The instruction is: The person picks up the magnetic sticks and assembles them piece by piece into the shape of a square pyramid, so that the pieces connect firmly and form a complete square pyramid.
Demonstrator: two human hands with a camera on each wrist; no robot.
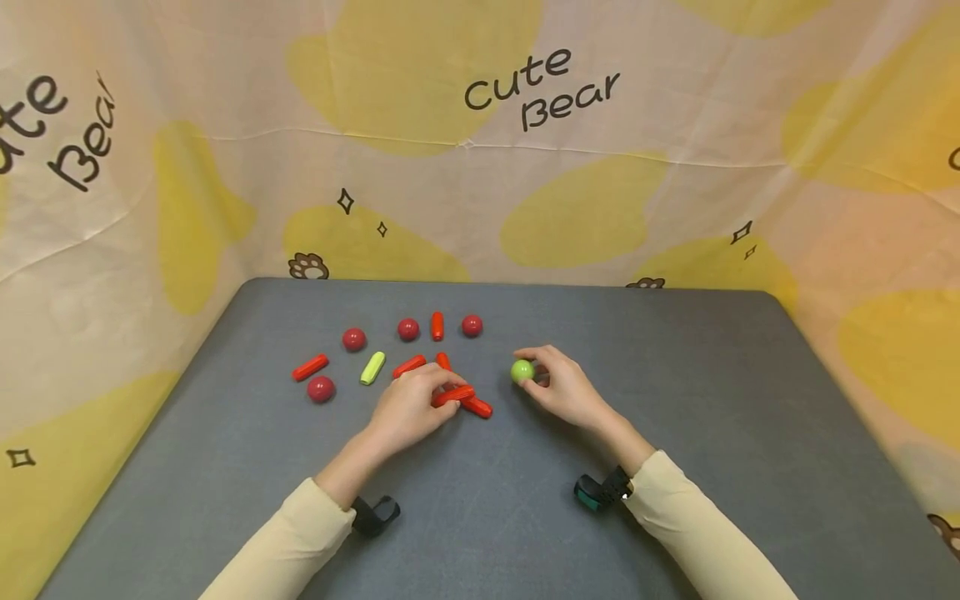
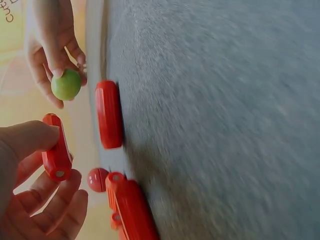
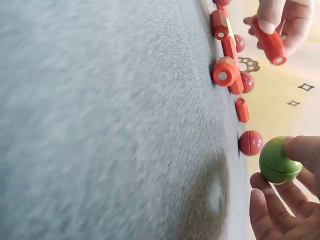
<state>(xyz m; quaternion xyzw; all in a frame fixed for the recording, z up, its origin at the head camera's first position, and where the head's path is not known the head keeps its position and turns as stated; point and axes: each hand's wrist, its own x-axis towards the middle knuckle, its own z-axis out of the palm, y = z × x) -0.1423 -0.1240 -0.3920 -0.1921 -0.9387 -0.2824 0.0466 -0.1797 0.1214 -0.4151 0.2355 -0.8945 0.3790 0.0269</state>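
Note:
Between thumb and fingers my left hand (image 1: 405, 410) pinches a red magnetic rod (image 1: 453, 394), held above the table; a pale disc shows at its end (image 2: 59, 173) in the left wrist view. My right hand (image 1: 567, 392), off to the right, grips a green ball (image 1: 522, 371) by the fingertips. A seam line runs round this ball in the right wrist view. Rod and ball are apart. Just below the left hand's fingers lies another red rod (image 1: 478, 407). Two more, a red rod (image 1: 409, 366) and a partly hidden one (image 1: 443, 361), lie just beyond that hand.
Red balls sit farther back and left: one ball (image 1: 472, 325), a second (image 1: 408, 329), a third (image 1: 354, 339) and a nearer one (image 1: 321, 389). Among them lie a yellow-green rod (image 1: 372, 367) and red rods (image 1: 311, 367). A printed cloth (image 1: 420, 217) hangs behind the grey table (image 1: 712, 400).

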